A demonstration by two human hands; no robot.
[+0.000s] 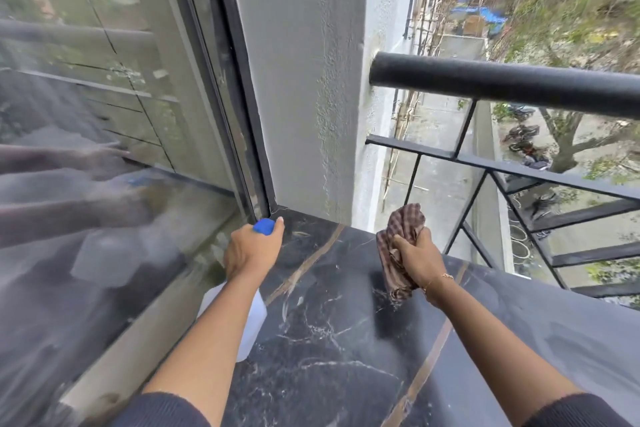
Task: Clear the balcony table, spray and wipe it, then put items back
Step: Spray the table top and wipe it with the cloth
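Glass door [86,149] is filling the whole left side; both arms and the bottle are being reflected in it, blurred. White wall column [304,80] is standing at the far end, table butted against its base.

Table [346,340] is being seen from above: black marble top with white veining and tan streaks, running from the near edge to the column. Surface is being shown bare around both hands. Black railing [519,87] is bounding the right side, thick round top bar over thinner flat bars; street and trees are being seen far below through it.

Spray bottle [254,322] is being held over the table's left edge, next to the glass. White translucent body is hanging below the forearm, blue spray head at the top poking out past the knuckles. Left hand [251,248] is being kept wrapped tight around the bottle neck, one finger extended over the blue head. Whether the trigger is being squeezed can't be told, probably not, no mist is being seen.

Cloth [398,250] is being held above the table's right part, near the railing: brown checked, bunched up, loose end dangling toward the marble. Right hand [420,262] is being kept clenched around it, fingers fully curled. Thin bracelet [445,277] is being worn on that wrist.
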